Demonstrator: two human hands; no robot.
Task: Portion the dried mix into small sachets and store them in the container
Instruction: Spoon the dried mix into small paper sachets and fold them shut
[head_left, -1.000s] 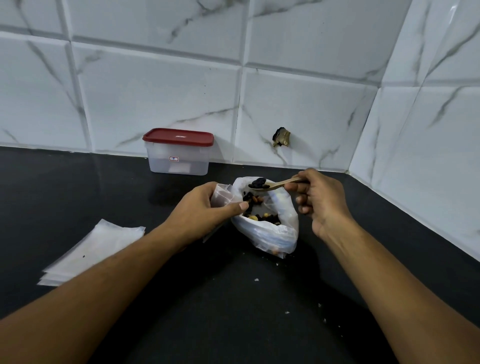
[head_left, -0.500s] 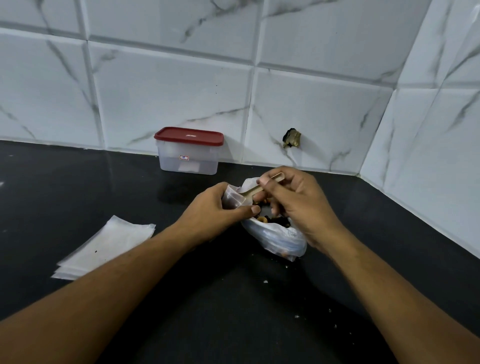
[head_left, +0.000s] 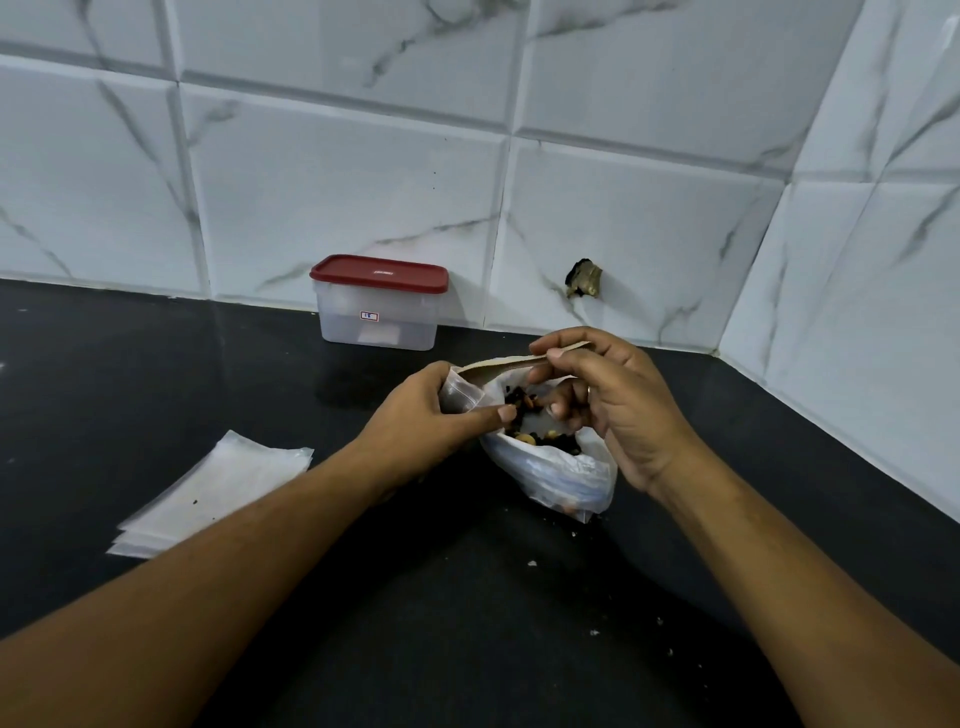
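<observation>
An open plastic bag (head_left: 561, 475) of dried mix (head_left: 540, 439), dark fruit and pale nuts, sits on the black counter (head_left: 260, 364). My left hand (head_left: 431, 415) grips a small clear sachet (head_left: 460, 392) beside the bag's mouth. My right hand (head_left: 613, 400) pinches a wooden spoon (head_left: 511, 362) by its handle, the bowl end tipped toward the sachet's opening. A clear container with a closed red lid (head_left: 380, 301) stands against the tiled wall behind.
A stack of flat empty sachets (head_left: 208, 493) lies on the counter at the left. Small crumbs (head_left: 532, 563) dot the counter in front of the bag. Tiled walls meet in a corner at the right, with a chipped hole (head_left: 584, 278) in one tile.
My right hand has brought the loaded spoon from above the bag leftward and tipped it at the sachet's mouth. My left hand has kept holding the sachet.
</observation>
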